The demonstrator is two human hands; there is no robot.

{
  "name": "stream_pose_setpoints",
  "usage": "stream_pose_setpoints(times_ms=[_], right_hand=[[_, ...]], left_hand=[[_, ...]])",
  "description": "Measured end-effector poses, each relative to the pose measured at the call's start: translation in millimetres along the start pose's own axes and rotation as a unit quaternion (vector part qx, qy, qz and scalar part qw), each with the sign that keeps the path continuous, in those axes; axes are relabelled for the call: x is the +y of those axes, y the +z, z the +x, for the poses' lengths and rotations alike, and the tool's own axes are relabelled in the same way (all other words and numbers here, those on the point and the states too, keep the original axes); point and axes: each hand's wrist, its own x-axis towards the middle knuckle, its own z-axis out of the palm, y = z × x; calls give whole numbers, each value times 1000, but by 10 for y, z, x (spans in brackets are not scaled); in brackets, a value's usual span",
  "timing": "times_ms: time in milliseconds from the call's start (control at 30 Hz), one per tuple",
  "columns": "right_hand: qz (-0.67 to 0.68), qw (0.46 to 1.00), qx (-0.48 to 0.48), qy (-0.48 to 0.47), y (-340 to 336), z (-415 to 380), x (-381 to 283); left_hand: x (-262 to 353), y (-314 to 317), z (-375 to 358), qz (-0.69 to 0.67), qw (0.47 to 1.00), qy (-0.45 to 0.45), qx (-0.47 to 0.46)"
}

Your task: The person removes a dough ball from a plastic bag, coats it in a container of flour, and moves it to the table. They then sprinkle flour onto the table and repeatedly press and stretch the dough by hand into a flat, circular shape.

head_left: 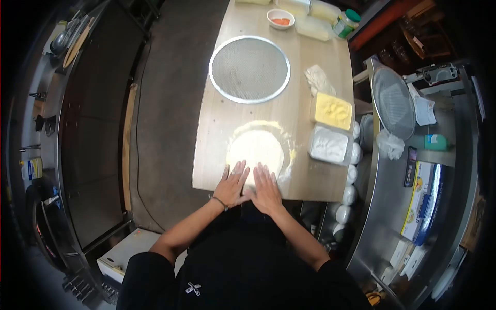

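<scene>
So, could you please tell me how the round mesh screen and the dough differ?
The mesh screen is grey with a shiny rim; the dough is pale and rimless. The screen looks wider than the dough. No hand touches the screen, while the left hand and right hand are on the dough's near part. Both are round and lie flat on the table.

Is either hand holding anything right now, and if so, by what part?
Nothing is held: the left hand and right hand lie flat on the near part of the dough.

Both hands (249,187) flat, thumbs nearly meeting (left wrist banded).
</scene>
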Motion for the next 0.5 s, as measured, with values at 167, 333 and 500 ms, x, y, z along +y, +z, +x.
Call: stream_pose_setpoints(times_ms=[167,333,500], right_hand=[[16,999,33,-11,-68,-155,101],[-38,995,96,-11,-80,163,229],[7,997,71,34,-247,292,149]], left_hand=[[89,-103,38,-45,998,-9,50],[97,34,575,-24,994,-40,96],[134,40,627,17,995,-69,73]])
